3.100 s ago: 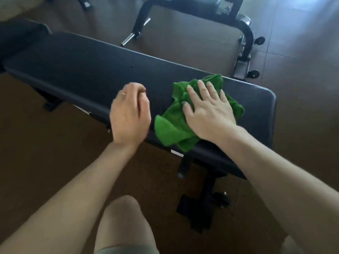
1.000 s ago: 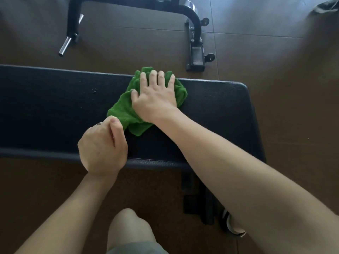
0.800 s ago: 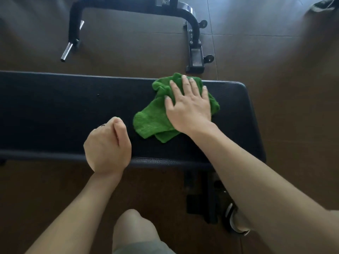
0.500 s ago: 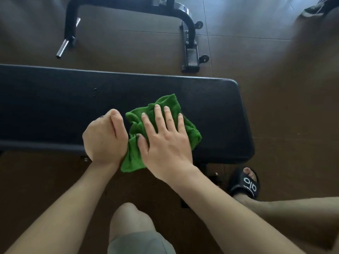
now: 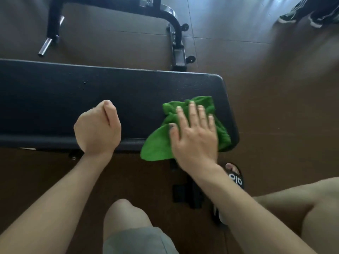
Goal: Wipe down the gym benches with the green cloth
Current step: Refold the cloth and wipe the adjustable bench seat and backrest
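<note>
We observe the right hand (image 5: 195, 132) laid flat, fingers straight and slightly spread, pressing on the crumpled green terry cloth (image 5: 161, 143). The cloth sits near the right end of the long black padded counter (image 5: 55, 107), at its near edge; its lower left corner droops past that edge, over the brown floor (image 5: 284, 107).

The left hand (image 5: 97, 127) is curled into a loose fist with the thumb along the index finger, holding nothing. It rests at the near edge of the counter, well apart from the cloth, with bare pad between them.

A small dark dot marks the counter surface toward the far side, left of centre.

Beyond the counter, a black tubular equipment frame with a chrome bar end (image 5: 174, 33) stands on the floor. Below the right wrist we note a black slide sandal with white lettering (image 5: 236, 176) on a foot. One bare knee (image 5: 124, 215) shows at the bottom, above grey shorts. Striped dark fabric (image 5: 308, 13) lies at the upper right corner.
</note>
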A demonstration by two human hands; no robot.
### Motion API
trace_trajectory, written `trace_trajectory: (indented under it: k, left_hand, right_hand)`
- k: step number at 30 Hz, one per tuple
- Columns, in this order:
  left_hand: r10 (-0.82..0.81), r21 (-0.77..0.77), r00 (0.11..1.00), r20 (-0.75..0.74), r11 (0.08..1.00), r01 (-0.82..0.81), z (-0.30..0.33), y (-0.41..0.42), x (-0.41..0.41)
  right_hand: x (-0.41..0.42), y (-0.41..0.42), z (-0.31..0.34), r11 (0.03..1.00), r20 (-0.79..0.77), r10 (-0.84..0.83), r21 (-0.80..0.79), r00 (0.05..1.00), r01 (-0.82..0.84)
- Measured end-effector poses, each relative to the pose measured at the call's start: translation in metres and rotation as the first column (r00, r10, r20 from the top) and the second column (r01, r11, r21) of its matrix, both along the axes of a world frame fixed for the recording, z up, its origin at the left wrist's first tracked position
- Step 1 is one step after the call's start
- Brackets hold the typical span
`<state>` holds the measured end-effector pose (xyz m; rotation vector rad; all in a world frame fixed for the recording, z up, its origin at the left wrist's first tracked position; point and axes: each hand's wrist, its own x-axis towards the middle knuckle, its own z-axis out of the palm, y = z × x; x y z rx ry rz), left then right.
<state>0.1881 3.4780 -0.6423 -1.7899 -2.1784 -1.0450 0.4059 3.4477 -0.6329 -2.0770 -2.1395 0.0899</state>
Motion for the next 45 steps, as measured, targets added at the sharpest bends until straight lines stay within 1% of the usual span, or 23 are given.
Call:
trace_trajectory:
  k: [2, 4, 7, 8, 10, 13, 16, 19, 21, 24, 26, 28, 30, 35, 40, 43, 45]
  left_hand:
    - [0.018, -0.006, 1.000, -0.014, 1.000, -0.018, 0.001, 0.000, -0.001]
    - [0.040, -0.022, 0.999, -0.025, 0.999, -0.040, 0.001, -0.002, 0.000]
    - [0.055, -0.037, 0.998, -0.027, 0.998, -0.056, 0.000, -0.002, -0.002]
    - [0.050, -0.034, 0.998, -0.026, 0.998, -0.051, 0.000, -0.001, -0.003]
    - [0.028, -0.031, 0.999, -0.039, 0.999, -0.029, -0.001, 0.000, -0.004]
    - [-0.023, -0.055, 0.988, -0.154, 0.998, 0.014, -0.003, -0.003, -0.004]
    - [-0.012, -0.097, 0.985, -0.174, 0.995, -0.005, -0.001, -0.003, -0.002]
    - [0.063, -0.099, 0.983, -0.175, 0.992, -0.081, 0.000, -0.001, 0.001]
    - [0.098, -0.112, 0.981, -0.165, 0.987, -0.117, -0.002, 0.000, 0.002]
    - [0.115, -0.137, 0.977, -0.178, 0.981, -0.141, -0.002, 0.000, 0.004]
    - [0.120, -0.145, 0.972, -0.203, 0.978, -0.151, -0.002, -0.001, 0.006]
    - [0.125, -0.173, 0.968, -0.217, 0.971, -0.164, -0.001, 0.000, 0.005]
    - [0.124, -0.174, 0.972, -0.201, 0.972, -0.160, 0.000, 0.001, 0.005]
    - [0.103, -0.119, 0.974, -0.200, 0.985, -0.128, 0.005, 0.000, 0.009]
    - [0.106, -0.114, 0.984, -0.145, 0.986, -0.123, 0.000, -0.003, 0.008]
    - [0.036, -0.133, 0.991, -0.126, 0.990, -0.053, 0.002, -0.002, 0.006]
    - [-0.066, -0.130, 0.994, -0.088, 0.990, 0.055, 0.009, -0.003, -0.004]
  right_hand:
    - [-0.037, 0.004, 0.002, 0.992, -0.019, 0.129, -0.012, 0.991, -0.129]
    - [-0.052, 0.014, 0.007, 0.969, -0.026, 0.232, -0.081, 0.972, -0.233]
    - [-0.027, 0.037, 0.013, 0.939, -0.065, 0.315, -0.126, 0.947, -0.321]
    - [-0.012, 0.046, 0.014, 0.939, -0.079, 0.308, -0.134, 0.948, -0.316]
    - [0.018, 0.069, 0.016, 0.954, -0.073, 0.242, -0.165, 0.967, -0.251]
    - [0.046, 0.114, 0.016, 0.970, -0.033, 0.144, -0.192, 0.989, -0.148]
    - [0.047, 0.164, 0.016, 0.972, -0.002, 0.078, -0.220, 0.997, -0.077]
    - [0.027, 0.189, 0.019, 0.976, 0.054, 0.039, -0.217, 0.998, -0.027]
    - [0.012, 0.185, 0.018, 0.973, 0.048, 0.089, -0.219, 0.995, -0.076]
    - [-0.017, 0.160, 0.016, 0.949, 0.025, 0.236, -0.219, 0.971, -0.225]
    - [-0.047, 0.137, 0.016, 0.900, -0.020, 0.390, -0.202, 0.921, -0.386]
    - [-0.073, 0.117, 0.015, 0.824, -0.067, 0.537, -0.170, 0.841, -0.540]
    - [-0.084, 0.115, 0.012, 0.775, -0.081, 0.608, -0.153, 0.790, -0.613]
    - [-0.098, 0.140, 0.013, 0.759, -0.112, 0.630, -0.118, 0.768, -0.640]
    - [-0.104, 0.150, 0.009, 0.769, -0.111, 0.619, -0.115, 0.778, -0.629]
    - [-0.101, 0.149, 0.009, 0.785, -0.116, 0.600, -0.104, 0.792, -0.610]
    - [-0.099, 0.147, 0.010, 0.797, -0.116, 0.585, -0.103, 0.803, -0.596]
